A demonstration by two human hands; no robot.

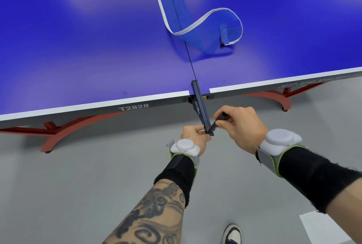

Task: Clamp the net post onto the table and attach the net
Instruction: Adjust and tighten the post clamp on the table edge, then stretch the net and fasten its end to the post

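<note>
A dark blue net post point(198, 100) sits across the near edge of the blue table-tennis table point(88, 47), at the centre seam, its inner end on the table top and its outer end sticking out toward me. My left hand point(194, 136) pinches the post's outer end from the left. My right hand point(239, 124) grips a black screw handle point(222, 117) at that same end. The blue net point(197, 28) with white edging lies slack and curled on the table top, a short blue sleeve at its loose end point(223, 35).
The table's side rail reads T2828 point(133, 107). Red curved table legs point(64, 134) stand on the grey floor below the edge. My shoe point(232, 234) and a white sheet point(321, 228) are on the floor at lower right.
</note>
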